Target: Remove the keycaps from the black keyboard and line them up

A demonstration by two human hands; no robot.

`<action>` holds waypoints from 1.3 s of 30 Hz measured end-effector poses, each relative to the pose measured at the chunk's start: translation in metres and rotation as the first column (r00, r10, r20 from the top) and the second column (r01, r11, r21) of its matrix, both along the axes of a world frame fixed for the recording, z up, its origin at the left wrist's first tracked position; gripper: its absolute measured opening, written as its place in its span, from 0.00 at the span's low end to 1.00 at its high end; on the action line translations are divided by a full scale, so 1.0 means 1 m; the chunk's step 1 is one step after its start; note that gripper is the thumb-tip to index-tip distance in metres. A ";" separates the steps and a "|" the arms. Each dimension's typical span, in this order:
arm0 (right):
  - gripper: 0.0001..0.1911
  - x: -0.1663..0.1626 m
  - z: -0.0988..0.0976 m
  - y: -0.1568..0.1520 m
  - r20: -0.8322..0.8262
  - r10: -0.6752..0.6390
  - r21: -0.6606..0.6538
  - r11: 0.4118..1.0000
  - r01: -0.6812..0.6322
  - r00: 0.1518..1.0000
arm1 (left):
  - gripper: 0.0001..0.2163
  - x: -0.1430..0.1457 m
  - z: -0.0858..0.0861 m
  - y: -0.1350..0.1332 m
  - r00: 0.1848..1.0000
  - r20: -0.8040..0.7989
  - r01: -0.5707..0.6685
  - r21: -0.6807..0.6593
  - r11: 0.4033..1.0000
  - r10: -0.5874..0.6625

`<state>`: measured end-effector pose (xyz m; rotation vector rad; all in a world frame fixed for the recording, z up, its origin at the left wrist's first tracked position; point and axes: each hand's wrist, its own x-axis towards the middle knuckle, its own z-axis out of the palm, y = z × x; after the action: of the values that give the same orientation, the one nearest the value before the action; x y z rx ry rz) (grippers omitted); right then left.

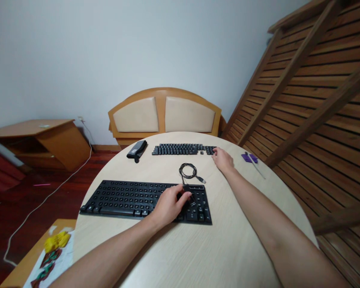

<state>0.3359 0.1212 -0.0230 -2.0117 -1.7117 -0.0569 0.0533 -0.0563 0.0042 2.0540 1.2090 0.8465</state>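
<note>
Head view: left hand [167, 205] curls, part-open, over the keyboard [120, 197] on the bench [228, 250]; right hand [223, 160] is at the loose keys [176, 149] beyond. I cannot tell either grip's hold; light touches should keep keys aligned.

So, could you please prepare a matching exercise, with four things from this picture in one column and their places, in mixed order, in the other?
Column 1
1. Black coiled USB cable
2. Small purple item
3. Left hand
4. Right hand

Column 2
A. At the right end of the small black keycaps
B. Beneath a thin pale stick
C. Between the keycaps and the black rectangular keyboard
D. Over the keyboard's right part

Right pairs: 1-C, 2-B, 3-D, 4-A
</note>
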 end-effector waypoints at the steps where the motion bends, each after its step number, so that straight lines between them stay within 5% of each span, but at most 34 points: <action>1: 0.18 0.000 0.001 -0.005 0.005 0.010 -0.001 1.000 -0.010 1.000 | 0.13 0.000 0.000 0.000 1.000 -0.002 0.001 0.001 1.000 -0.001; 6: 0.16 -0.014 0.017 -0.042 0.067 0.222 -0.041 0.975 -0.220 0.973 | 0.12 0.000 -0.002 0.001 1.000 0.005 0.005 0.006 1.000 -0.005; 10: 0.12 -0.038 0.035 -0.082 -0.047 0.408 -0.015 0.912 -0.410 0.912 | 0.13 0.000 -0.004 0.002 1.000 -0.002 -0.001 0.021 1.000 0.001; 14: 0.20 -0.055 0.041 -0.131 -0.218 0.688 -0.013 0.707 -0.707 0.692 | 0.13 0.000 -0.005 0.003 1.000 0.005 0.007 0.041 0.999 -0.007; 17: 0.41 -0.055 0.039 -0.163 -0.282 0.792 -0.084 0.542 -0.836 0.541 | 0.11 0.000 -0.006 0.004 1.000 0.019 0.023 0.040 0.999 -0.024; 19: 0.52 -0.052 0.036 -0.175 -0.306 0.803 -0.149 0.491 -0.858 0.512 | 0.11 -0.001 -0.006 0.004 0.998 0.038 0.038 0.039 0.999 -0.040; 22: 0.55 -0.049 0.034 -0.179 -0.314 0.809 -0.170 0.467 -0.868 0.496 | 0.12 0.000 -0.004 0.003 0.996 0.065 0.064 0.036 0.997 -0.067; 27: 0.44 -0.052 0.035 -0.174 -0.317 0.842 -0.106 0.425 -0.899 0.436 | 0.13 0.001 0.000 0.000 0.989 0.072 0.131 0.017 0.991 -0.132; 39: 0.37 -0.070 0.027 -0.179 -0.309 0.837 -0.072 0.453 -0.889 0.452 | 0.13 -0.005 0.008 -0.001 0.981 0.008 0.194 -0.027 0.981 -0.194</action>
<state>0.2661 -0.0580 0.0039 -0.9251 -2.4505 0.7341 0.0479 -0.0571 0.0120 2.1049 0.9924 0.7384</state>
